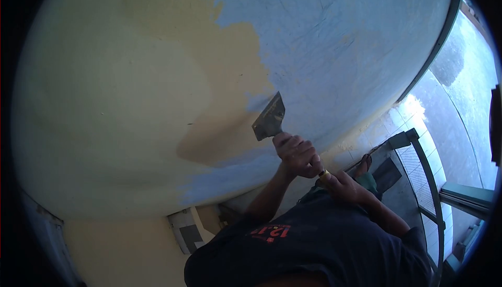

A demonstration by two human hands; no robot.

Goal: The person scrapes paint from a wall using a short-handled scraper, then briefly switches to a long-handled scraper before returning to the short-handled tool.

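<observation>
A wide-bladed paint scraper [269, 118] is gripped in both of my hands. My left hand [298, 154] is closed round the handle just behind the blade. Lower down, my right hand [341, 186] wraps the handle's end, and a yellowish bit of handle shows between the two hands. The blade overlaps the border where cream-yellow paint [172, 72] meets a bluish bared patch [334, 62] on the wall. The bared patch has a ragged edge and carries small yellow flecks and dark scratches. A brown shadow falls on the paint left of the blade.
To the right stands a curved metal frame with mesh [418, 169], near my legs. A doorway edge [439, 46] borders the wall, with bright paved ground [465, 88] beyond. A grey-and-white boxy item [184, 230] is at the lower left. My sandalled foot [364, 162] is on the floor.
</observation>
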